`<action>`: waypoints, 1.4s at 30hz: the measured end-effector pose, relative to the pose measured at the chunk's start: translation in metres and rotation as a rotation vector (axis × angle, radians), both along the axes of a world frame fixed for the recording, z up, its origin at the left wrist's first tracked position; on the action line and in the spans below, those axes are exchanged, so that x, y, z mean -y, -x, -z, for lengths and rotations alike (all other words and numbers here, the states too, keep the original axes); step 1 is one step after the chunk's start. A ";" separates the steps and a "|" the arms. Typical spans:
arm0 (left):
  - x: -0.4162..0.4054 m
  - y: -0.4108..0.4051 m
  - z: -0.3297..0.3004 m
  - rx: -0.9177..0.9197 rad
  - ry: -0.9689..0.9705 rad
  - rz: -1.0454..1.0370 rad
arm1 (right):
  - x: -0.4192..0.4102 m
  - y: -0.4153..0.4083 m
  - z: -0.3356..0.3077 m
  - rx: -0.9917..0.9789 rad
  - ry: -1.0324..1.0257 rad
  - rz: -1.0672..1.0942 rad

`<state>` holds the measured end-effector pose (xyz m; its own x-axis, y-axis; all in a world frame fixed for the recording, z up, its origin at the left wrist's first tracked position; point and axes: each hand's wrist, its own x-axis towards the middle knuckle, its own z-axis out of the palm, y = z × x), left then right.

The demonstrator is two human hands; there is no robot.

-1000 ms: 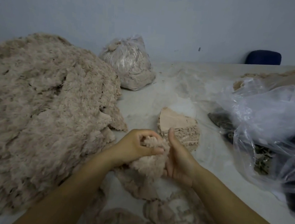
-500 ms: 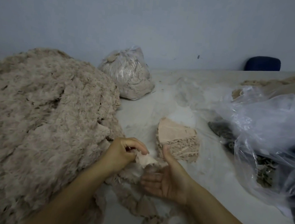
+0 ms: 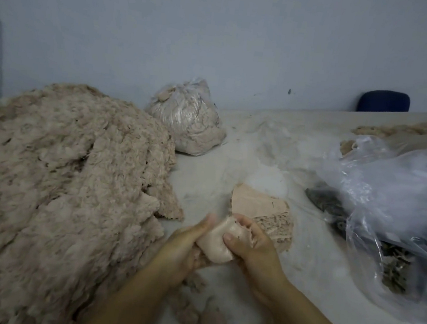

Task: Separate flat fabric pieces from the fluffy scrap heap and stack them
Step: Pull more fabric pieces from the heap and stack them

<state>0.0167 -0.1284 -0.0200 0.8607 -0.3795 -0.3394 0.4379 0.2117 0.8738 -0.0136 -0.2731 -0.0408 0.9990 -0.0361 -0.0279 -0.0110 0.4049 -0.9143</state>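
Both hands hold one flat pink fabric piece (image 3: 215,244) between them. The left hand (image 3: 184,249) cups it from below and the side; the right hand (image 3: 253,246) pinches its far edge, thumb on top, probably to smooth it flat before stacking. Just beyond the grip, touching the right fingers, sits the stack (image 3: 262,212), close enough to drop the piece on. Left of the grip lies the fluffy heap (image 3: 58,184), within easy reach. Loose scraps (image 3: 205,320) lie on the table (image 3: 312,293) beneath the wrists.
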 end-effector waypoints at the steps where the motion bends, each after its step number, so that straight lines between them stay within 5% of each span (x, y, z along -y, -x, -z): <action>1: 0.003 -0.002 0.001 0.039 -0.001 -0.102 | 0.002 0.000 0.001 -0.002 0.037 0.012; 6: 0.009 -0.012 0.000 0.387 -0.232 -0.383 | 0.007 -0.003 0.002 -0.032 0.104 0.150; 14: 0.048 -0.063 -0.015 0.751 -0.630 -0.406 | 0.055 -0.065 -0.027 0.043 0.621 0.618; 25: 0.096 -0.101 0.021 0.669 -1.131 -0.167 | 0.096 -0.090 -0.002 -0.259 1.056 0.602; 30: 0.104 -0.104 0.021 0.333 -0.800 -0.285 | 0.091 -0.092 -0.004 -0.121 1.271 0.570; 33: 0.105 -0.105 0.016 0.113 -0.575 -0.271 | 0.082 -0.099 -0.009 -0.096 1.283 0.340; 36: 0.101 -0.094 0.020 0.152 -0.520 -0.183 | 0.080 -0.089 0.000 -0.173 1.175 0.143; 42: 0.081 -0.060 0.031 0.197 -0.523 -0.172 | 0.070 -0.058 0.017 -0.084 1.148 0.165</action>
